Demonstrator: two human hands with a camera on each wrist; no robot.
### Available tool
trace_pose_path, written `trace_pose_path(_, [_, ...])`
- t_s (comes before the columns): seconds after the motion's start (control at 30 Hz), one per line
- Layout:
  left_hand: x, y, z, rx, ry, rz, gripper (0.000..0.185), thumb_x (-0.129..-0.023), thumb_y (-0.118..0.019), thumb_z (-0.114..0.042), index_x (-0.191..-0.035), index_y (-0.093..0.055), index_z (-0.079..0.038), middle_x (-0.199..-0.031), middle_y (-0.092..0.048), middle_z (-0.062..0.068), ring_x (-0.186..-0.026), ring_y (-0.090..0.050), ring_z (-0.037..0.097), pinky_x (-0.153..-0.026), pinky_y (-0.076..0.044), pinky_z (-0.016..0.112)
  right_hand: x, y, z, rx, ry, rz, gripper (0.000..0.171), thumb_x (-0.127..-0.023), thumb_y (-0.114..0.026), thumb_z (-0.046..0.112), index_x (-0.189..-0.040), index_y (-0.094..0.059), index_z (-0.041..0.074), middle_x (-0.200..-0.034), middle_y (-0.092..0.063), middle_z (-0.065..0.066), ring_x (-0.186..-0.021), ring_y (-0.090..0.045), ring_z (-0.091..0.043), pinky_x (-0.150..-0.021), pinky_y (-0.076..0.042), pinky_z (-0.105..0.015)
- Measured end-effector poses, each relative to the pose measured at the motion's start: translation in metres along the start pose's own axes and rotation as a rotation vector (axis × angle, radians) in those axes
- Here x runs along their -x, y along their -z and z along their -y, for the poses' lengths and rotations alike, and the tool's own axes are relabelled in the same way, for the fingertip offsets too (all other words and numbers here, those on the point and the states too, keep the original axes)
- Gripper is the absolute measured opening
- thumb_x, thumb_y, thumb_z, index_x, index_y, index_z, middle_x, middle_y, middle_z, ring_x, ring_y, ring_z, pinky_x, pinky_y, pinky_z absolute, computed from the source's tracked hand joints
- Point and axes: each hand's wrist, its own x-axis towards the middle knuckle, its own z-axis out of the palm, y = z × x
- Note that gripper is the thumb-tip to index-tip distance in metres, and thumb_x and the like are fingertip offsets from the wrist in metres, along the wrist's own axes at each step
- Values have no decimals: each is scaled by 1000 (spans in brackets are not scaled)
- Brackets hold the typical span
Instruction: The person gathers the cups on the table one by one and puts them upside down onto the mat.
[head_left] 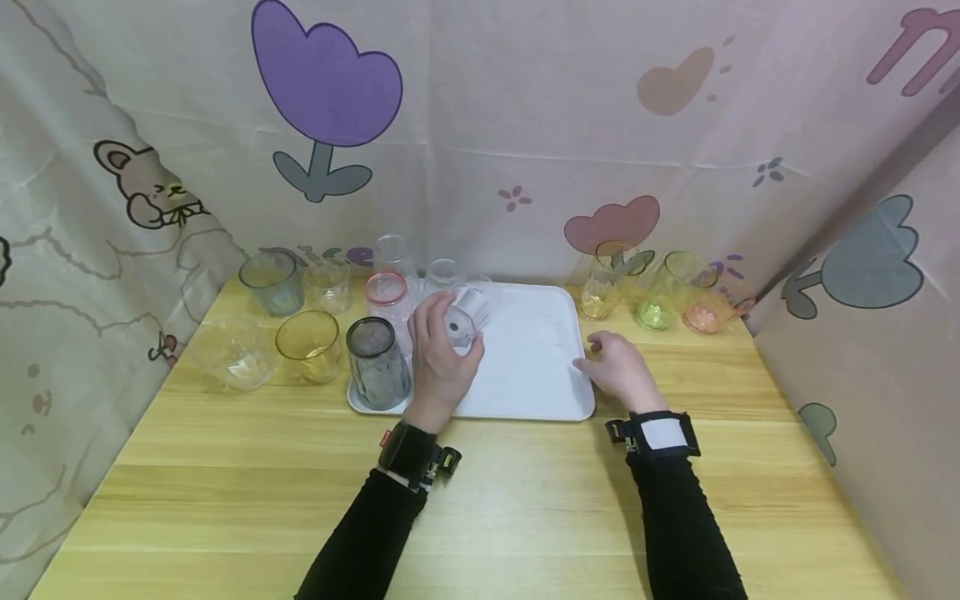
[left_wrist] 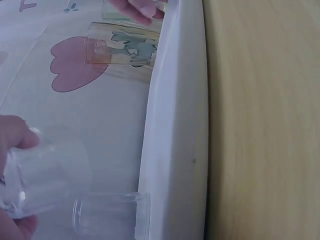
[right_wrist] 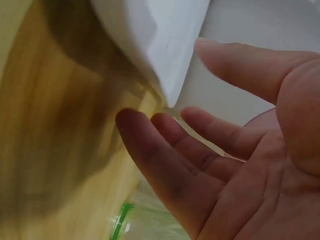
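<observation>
My left hand [head_left: 442,367] grips a clear glass [head_left: 467,318], tilted with its base toward me, over the white tray [head_left: 525,367]. In the left wrist view the held glass [left_wrist: 55,172] is raised beside another clear glass [left_wrist: 112,216] that stands on the tray. On the tray's left part are a grey glass [head_left: 378,375] turned upside down, a pink-tinted glass [head_left: 386,302] and clear glasses at the back. My right hand [head_left: 621,371] is at the tray's right edge, fingers loosely bent with nothing in them; the right wrist view shows its palm [right_wrist: 270,185].
Left of the tray stand a blue-grey glass [head_left: 272,287], an amber glass [head_left: 309,350] and clear glasses. An amber glass [head_left: 600,296], a green glass [head_left: 657,310] and an orange-pink glass [head_left: 705,315] stand at the back right. A printed curtain [head_left: 480,100] hangs behind the wooden table [head_left: 525,508].
</observation>
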Motion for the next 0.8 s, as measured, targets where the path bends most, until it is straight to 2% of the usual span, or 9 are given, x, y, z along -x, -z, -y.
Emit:
trace_pose_path(0.2, [2, 0, 2, -78, 47, 62, 69, -74, -84, -2, -137, -56, -2, -139, -50, 21, -123, -47, 39, -101, -44, 50, -4, -3, -4, 57, 29, -5, 53, -94, -73, 11, -138, -55, -12, -125, -64, -31, -116, -61, -45, -100, -50, -58])
trace_pose_path(0.4, [3, 1, 4, -149, 84, 134, 70, -77, -83, 0, -141, -57, -5, -141, -47, 21, -124, -46, 41, -100, -44, 51, -6, -6, -6, 77, 41, 5, 47, -92, -73, 5, -133, -59, -12, -115, -69, -27, -108, -65, -41, -95, -52, -55])
trace_pose_path(0.57, [3, 1, 4, -185, 86, 176, 68, -81, -80, -1, -145, -56, -5, -143, -44, 23, -125, -45, 42, -102, -44, 52, -6, -7, -4, 79, 23, 24, 46, -93, -72, 4, -135, -58, -12, -114, -71, -26, -105, -66, -39, -92, -54, -52])
trace_pose_path(0.8, [6, 1, 6, -210, 87, 200, 59, -84, -79, 0, -140, -61, -3, -145, -44, 23, -127, -44, 44, -104, -44, 54, -6, -8, -4, 94, 21, 20, 46, -94, -71, 3, -135, -57, -12, -115, -70, -26, -107, -66, -40, -94, -54, -53])
